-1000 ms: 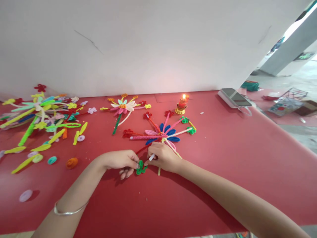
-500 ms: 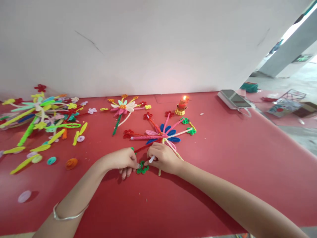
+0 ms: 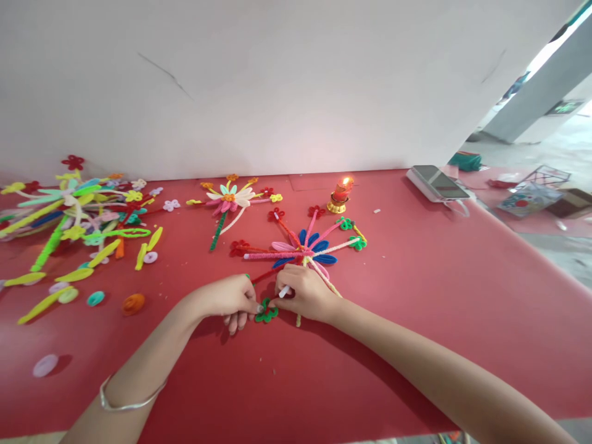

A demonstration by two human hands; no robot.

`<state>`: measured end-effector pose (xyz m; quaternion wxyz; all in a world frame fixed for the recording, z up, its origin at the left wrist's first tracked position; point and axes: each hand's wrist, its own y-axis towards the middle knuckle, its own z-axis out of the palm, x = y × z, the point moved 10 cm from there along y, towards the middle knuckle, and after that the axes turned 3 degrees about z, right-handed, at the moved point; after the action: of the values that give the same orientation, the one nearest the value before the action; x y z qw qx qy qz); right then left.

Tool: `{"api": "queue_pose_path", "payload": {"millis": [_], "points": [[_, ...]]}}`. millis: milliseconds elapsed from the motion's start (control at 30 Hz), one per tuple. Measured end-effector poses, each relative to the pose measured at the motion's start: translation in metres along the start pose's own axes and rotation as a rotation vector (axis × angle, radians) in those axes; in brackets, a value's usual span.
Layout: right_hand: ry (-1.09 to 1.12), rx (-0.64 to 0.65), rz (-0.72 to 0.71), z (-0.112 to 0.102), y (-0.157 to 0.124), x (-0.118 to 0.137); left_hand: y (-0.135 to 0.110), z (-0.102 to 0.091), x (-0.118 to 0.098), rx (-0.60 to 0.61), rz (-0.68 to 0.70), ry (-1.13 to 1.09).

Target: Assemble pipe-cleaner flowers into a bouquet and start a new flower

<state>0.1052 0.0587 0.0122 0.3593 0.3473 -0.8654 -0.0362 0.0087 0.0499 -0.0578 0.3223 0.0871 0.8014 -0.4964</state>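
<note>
My left hand (image 3: 231, 301) is closed in a pinch on the left edge of a small green pipe-cleaner flower (image 3: 267, 316) at the red tabletop. From the other side my right hand (image 3: 306, 293) reaches to the same flower, its fingertips touching or nearly touching the rim. A short white stick (image 3: 284, 291) sticks out from between the right fingers; whether they also grip a stem is hidden. Just beyond lies a large pipe-cleaner flower (image 3: 324, 259) with blue and pink petals. Its stems spread outward, several ending in small red or green flowers.
A lit red candle (image 3: 341, 192) in a gold holder burns behind the large flower. A smaller pipe-cleaner bouquet (image 3: 229, 198) lies back left. Many colourful pipe-cleaner pieces (image 3: 76, 206) pile up at far left. A white device with a screen (image 3: 437, 184) rests back right.
The right fingers have shifted very slightly against the green flower, and the white stick has tilted up a little. My left hand keeps its pinch in the same place.
</note>
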Motion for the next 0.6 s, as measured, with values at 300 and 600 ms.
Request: {"api": "queue_pose_path", "payload": {"millis": [300, 600], "points": [[0.040, 0.050, 0.135, 0.0003, 0.0043, -0.0060, -0.0004, 0.0001, -0.0003, 0.015, 0.011, -0.009], [0.060, 0.071, 0.206, 0.0021, 0.0052, -0.0102, -0.0034, 0.0039, -0.0003, 0.076, 0.002, -0.041]]}}
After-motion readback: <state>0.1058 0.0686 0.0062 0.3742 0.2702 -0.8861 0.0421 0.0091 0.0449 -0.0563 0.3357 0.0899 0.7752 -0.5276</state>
